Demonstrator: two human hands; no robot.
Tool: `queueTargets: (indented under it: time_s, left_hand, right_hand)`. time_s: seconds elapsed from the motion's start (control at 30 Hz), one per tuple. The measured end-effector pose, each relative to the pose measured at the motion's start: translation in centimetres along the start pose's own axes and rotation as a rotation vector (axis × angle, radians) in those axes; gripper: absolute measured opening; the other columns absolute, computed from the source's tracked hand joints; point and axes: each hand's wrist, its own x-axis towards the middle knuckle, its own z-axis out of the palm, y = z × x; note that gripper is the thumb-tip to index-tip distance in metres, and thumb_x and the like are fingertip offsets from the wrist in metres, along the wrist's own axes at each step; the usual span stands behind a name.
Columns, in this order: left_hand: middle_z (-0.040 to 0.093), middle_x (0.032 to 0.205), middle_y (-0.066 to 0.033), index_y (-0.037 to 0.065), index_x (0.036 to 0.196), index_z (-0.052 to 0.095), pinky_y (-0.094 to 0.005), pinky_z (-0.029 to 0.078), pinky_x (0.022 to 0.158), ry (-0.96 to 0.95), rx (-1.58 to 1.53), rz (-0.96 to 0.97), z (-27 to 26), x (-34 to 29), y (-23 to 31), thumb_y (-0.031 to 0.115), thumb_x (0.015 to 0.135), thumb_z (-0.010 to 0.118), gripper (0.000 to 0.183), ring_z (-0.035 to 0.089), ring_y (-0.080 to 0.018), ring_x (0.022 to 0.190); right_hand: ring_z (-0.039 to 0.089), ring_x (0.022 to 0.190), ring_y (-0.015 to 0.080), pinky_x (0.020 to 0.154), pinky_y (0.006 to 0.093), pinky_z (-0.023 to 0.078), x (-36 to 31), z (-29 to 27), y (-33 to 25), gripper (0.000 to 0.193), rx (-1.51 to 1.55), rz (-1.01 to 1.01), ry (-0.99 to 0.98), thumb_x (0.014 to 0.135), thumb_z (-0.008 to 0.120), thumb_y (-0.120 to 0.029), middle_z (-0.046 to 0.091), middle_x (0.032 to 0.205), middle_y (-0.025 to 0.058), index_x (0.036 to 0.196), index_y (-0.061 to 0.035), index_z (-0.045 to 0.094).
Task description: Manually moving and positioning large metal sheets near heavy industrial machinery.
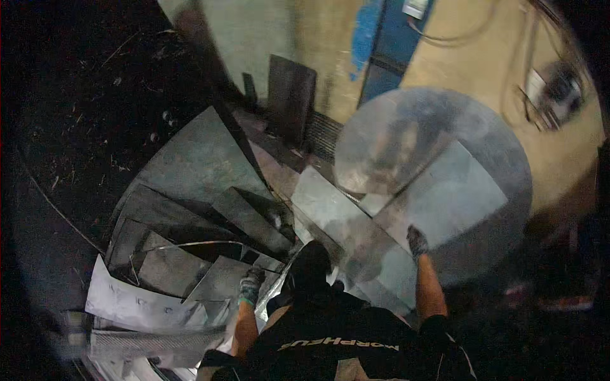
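My right hand (417, 241), in a grey glove, is closed at the near edge of a pale grey metal sheet (460, 190). The sheet is tilted and lies across the front of a large round metal disc (432, 127). On the left, my gloved left hand (252, 284) looks curled at the edge of a dark grey metal sheet (222, 279); dim light and blur hide what its fingers hold. Between the hands, in front of my dark shoe (311, 263), lies a long light metal strip (330, 200).
Overlapping metal offcuts, among them a big curved plate (197, 159), are heaped on the left. A pale curved sheet (143, 301) edges the heap. Upright dark plates (291, 98) stand by the yellow wall (470, 57). A thin bent strip (197, 244) arches over the offcuts.
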Motion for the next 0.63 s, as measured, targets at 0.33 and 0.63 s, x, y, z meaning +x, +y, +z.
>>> queueTargets:
  time_s: [0.33,0.63]
  left_hand:
    - [0.074,0.121,-0.021,0.009,0.143,0.064,-0.0462,0.061,0.09,0.486,-0.442,-0.055,-18.7,29.9,-2.0,0.025,0.102,0.062,0.044,0.074,-0.0412,0.1]
    - [0.077,0.118,-0.0168,0.013,0.14,0.068,-0.0453,0.062,0.085,-0.141,-0.187,-0.279,-30.0,28.1,-2.0,0.023,0.095,0.067,0.046,0.076,-0.0383,0.1]
  right_hand:
    - [0.056,0.141,0.029,0.118,0.0394,0.042,25.7,18.7,-22.5,0.053,-0.888,-0.196,-0.228,0.113,0.05,-0.04,0.058,0.155,0.016,0.151,-0.0047,0.059]
    - [0.062,0.065,0.02,0.053,0.0371,0.045,37.6,18.8,-12.8,0.053,-0.52,0.077,-0.013,0.097,0.066,-0.063,0.075,0.092,0.0081,0.114,-0.0134,0.073]
